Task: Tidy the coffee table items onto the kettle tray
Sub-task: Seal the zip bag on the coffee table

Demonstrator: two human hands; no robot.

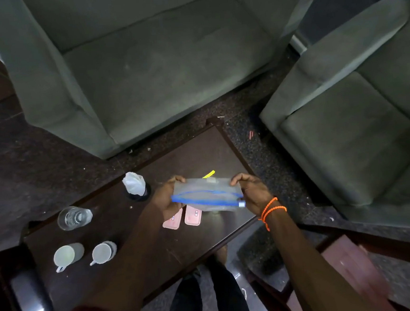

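I hold a clear zip pouch (208, 192) with a blue zipper above the dark coffee table (136, 233). My left hand (165, 201) grips its left end and my right hand (253, 192) grips its right end; the zipper mouth gapes open. Two pink sachets (182, 218) lie on the table just below the pouch. A yellow strip (208, 174) shows behind the pouch. Two white cups (83, 254) lie on their sides at the left. A glass tumbler (73, 217) lies beside them. A dark holder with white tissue (136, 186) stands further back.
A shiny metal object (29, 299) sits at the lower left on a dark surface, possibly the kettle. Grey-green sofas stand behind (156, 60) and to the right (359, 122) of the table. My legs (206, 299) are at the table's near edge.
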